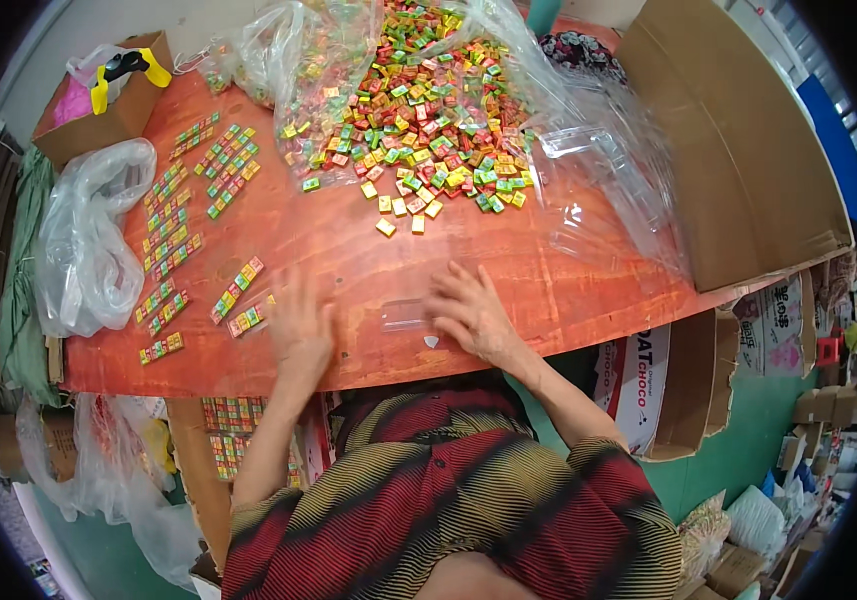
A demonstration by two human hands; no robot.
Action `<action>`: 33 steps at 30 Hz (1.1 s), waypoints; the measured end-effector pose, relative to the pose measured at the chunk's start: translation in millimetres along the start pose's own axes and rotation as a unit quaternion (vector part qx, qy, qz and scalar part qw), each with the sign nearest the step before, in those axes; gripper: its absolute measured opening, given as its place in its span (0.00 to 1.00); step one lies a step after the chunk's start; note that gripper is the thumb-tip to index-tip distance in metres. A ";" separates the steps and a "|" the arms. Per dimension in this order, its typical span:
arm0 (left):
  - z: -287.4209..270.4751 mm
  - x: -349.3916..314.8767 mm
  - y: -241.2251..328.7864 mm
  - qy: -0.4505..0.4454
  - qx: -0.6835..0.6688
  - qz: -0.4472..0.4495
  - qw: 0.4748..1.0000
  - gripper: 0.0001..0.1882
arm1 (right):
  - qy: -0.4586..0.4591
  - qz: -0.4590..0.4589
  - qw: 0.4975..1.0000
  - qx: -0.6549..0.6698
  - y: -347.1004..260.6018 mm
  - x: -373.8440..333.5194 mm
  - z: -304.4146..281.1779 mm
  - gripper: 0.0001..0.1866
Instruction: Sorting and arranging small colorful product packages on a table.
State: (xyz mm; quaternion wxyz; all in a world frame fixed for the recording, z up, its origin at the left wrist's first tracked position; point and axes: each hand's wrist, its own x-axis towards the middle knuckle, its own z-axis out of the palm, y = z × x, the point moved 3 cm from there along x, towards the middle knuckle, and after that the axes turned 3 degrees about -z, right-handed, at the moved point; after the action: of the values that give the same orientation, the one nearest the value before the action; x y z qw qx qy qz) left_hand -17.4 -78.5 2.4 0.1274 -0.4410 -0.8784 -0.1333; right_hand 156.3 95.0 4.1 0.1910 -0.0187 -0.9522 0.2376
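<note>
My left hand [300, 325] is over the near part of the red table, fingers stretched forward and somewhat blurred, with nothing visible in it. Just left of it lie two short rows of small yellow, green and red boxes [238, 288], one partly behind my fingers. My right hand [473, 312] has its fingers spread low over the table. Beside its fingertips lies a small clear plastic tray [403, 315]; whether they touch is hard to tell. A small whitish scrap [431, 342] sits below that hand. Ahead of both hands spreads a big heap of loose small boxes [438, 130].
More rows of small boxes [170, 235] lie on the left of the table [348, 350]. A clear plastic bag [98, 240] hangs at the left edge. Clear trays [598, 180] and a large cardboard box [738, 140] stand right. Another carton [108, 110] is back left.
</note>
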 end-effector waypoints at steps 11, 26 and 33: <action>46.9 92.5 71.8 -0.007 -0.161 0.015 0.987 0.21 | 0.086 0.080 0.988 -0.098 54.9 90.6 10.3 0.13; 45.7 81.0 59.0 0.046 -0.181 0.023 0.982 0.10 | 0.130 0.156 0.971 -0.130 64.2 90.0 -5.1 0.11; 38.5 77.5 48.8 0.005 -0.271 -0.012 0.963 0.09 | 0.063 0.059 0.982 -0.168 70.3 136.3 16.1 0.07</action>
State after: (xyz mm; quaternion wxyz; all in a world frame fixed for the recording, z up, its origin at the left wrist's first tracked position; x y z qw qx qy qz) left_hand -26.8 20.3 -1.1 0.0059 -0.4478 -0.8140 -0.3700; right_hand 20.2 167.3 7.0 0.2307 -0.1216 -0.9618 0.0834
